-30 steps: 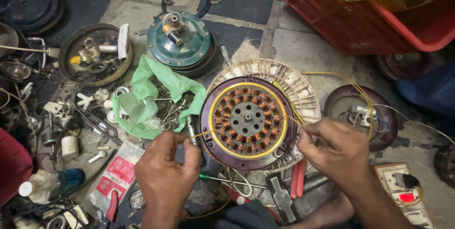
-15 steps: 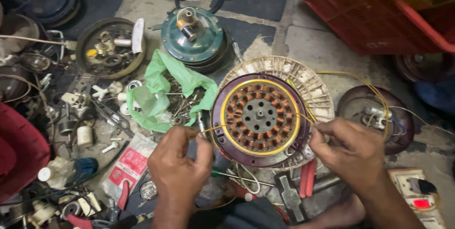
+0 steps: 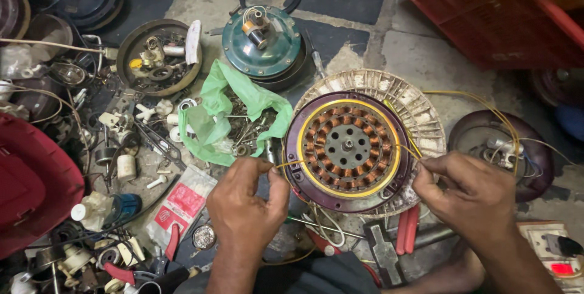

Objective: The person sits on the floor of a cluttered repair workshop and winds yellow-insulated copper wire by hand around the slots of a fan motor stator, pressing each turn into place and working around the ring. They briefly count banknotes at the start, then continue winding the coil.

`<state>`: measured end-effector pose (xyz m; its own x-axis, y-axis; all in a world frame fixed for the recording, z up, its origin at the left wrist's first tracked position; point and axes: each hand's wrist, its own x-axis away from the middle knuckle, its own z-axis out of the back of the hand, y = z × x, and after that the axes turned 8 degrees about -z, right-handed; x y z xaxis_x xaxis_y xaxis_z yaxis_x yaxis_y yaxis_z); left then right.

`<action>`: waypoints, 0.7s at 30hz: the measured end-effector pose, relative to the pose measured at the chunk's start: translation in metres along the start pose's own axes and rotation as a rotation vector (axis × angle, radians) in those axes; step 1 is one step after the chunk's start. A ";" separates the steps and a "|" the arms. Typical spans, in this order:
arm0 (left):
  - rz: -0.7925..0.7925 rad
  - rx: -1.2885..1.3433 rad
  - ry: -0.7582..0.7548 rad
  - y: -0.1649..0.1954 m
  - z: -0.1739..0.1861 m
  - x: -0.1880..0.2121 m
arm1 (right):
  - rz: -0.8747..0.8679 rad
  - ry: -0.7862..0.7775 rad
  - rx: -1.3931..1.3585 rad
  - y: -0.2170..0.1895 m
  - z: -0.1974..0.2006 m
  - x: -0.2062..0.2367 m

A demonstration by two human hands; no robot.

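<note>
Copper windings ring the stator; your left hand and right hand each pinch the yellow sleeving at its rim.

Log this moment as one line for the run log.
left hand: pinches yellow wire | right hand: pinches same wire at stator's right edge | stator: flat on floor, copper coils up | green bag: beside, open

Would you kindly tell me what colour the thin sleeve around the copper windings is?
Yellow; the sleeve rings the copper windings, clearest in the head view.
</note>
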<state>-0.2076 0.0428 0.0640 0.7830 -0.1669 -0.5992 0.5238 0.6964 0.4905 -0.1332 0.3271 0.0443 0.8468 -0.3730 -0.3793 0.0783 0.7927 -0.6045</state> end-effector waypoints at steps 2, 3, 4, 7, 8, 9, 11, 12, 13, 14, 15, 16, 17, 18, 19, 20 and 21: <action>-0.044 0.003 0.020 -0.001 0.000 0.000 | 0.018 0.003 -0.014 0.000 0.000 0.000; -0.002 -0.005 -0.001 -0.001 0.000 0.000 | 0.027 0.004 -0.020 0.000 0.000 -0.001; 0.040 -0.012 -0.022 -0.001 -0.001 0.000 | 0.067 0.013 -0.034 0.000 0.000 -0.001; 0.048 -0.017 -0.031 -0.001 -0.001 0.000 | 0.144 0.050 -0.062 -0.001 0.000 -0.003; 0.031 -0.013 -0.021 -0.001 -0.002 0.000 | 0.140 0.066 -0.063 -0.001 0.000 -0.003; 0.052 -0.016 -0.022 -0.001 -0.002 0.000 | 0.138 0.084 -0.062 -0.001 0.000 -0.004; 0.096 -0.024 -0.030 0.000 -0.003 0.000 | 0.161 0.123 -0.063 -0.001 0.001 -0.004; 0.101 -0.025 -0.029 0.000 -0.004 0.000 | 0.169 0.139 -0.065 -0.001 0.001 -0.005; 0.108 -0.028 -0.029 0.000 -0.004 0.000 | 0.176 0.108 -0.068 -0.001 0.001 -0.005; 0.115 -0.033 -0.031 0.000 -0.004 0.000 | 0.182 0.076 -0.072 -0.001 0.001 -0.006; 0.125 -0.037 -0.038 0.000 -0.004 0.000 | 0.187 0.041 -0.076 0.000 0.001 -0.006; 0.137 -0.041 -0.048 0.000 -0.004 0.000 | 0.164 0.039 -0.090 0.000 0.001 -0.006; 0.149 -0.046 -0.058 0.001 -0.003 0.000 | 0.142 0.037 -0.105 0.000 0.000 -0.007; 0.158 -0.044 -0.066 0.001 -0.003 0.000 | 0.120 0.036 -0.119 0.001 -0.001 -0.007; 0.166 -0.042 -0.072 0.001 -0.003 0.000 | 0.146 0.025 -0.113 0.001 -0.001 -0.007; 0.173 -0.039 -0.078 0.001 -0.003 0.000 | 0.172 0.014 -0.106 0.002 0.000 -0.007; 0.169 -0.039 -0.068 0.001 -0.003 0.000 | 0.198 0.003 -0.099 0.002 0.000 -0.007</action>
<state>-0.2077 0.0458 0.0627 0.8806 -0.0909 -0.4651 0.3701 0.7449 0.5551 -0.1392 0.3314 0.0460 0.8388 -0.2168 -0.4994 -0.1411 0.7994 -0.5841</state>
